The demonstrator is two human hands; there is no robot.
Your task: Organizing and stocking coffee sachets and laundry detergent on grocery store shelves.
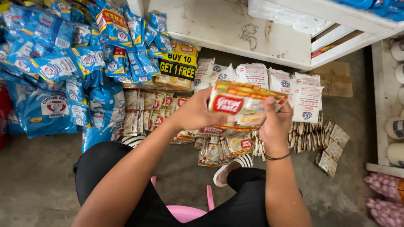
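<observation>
Sachet strip [246, 105] of glossy foil — red, white and yellow, flat and slightly crinkled — held at chest height above the floor, roughly level, over more strips of the same kind. Left hand [195, 112] clasped on the strip's left end, thumb on top, fingers wrapped beneath. Right hand [275, 124] pinching the right end from above, fingers curled over the edge; thin dark band at the wrist.

Below, on bare grey concrete floor [38, 180]: rows of small tan and red sachets [147, 107], overlapping like shingles, partly hidden by the left forearm. Further right, loose brown sachets [330, 147] fanned out near the right wrist. Behind the held strip, white soft plastic packs [303, 94] with blue round marks, standing in a row and partly screened by the strip. At left, heap of shiny blue pouches [54, 67] — puffy, creased, stacked high. Yellow-and-black card pack [179, 65] between the blue heap and the white packs. White painted wooden shelf [235, 29], scuffed, across the top. Pink plastic stool [185, 212] under dark-clad knees; white sandal [229, 168] beside it.
</observation>
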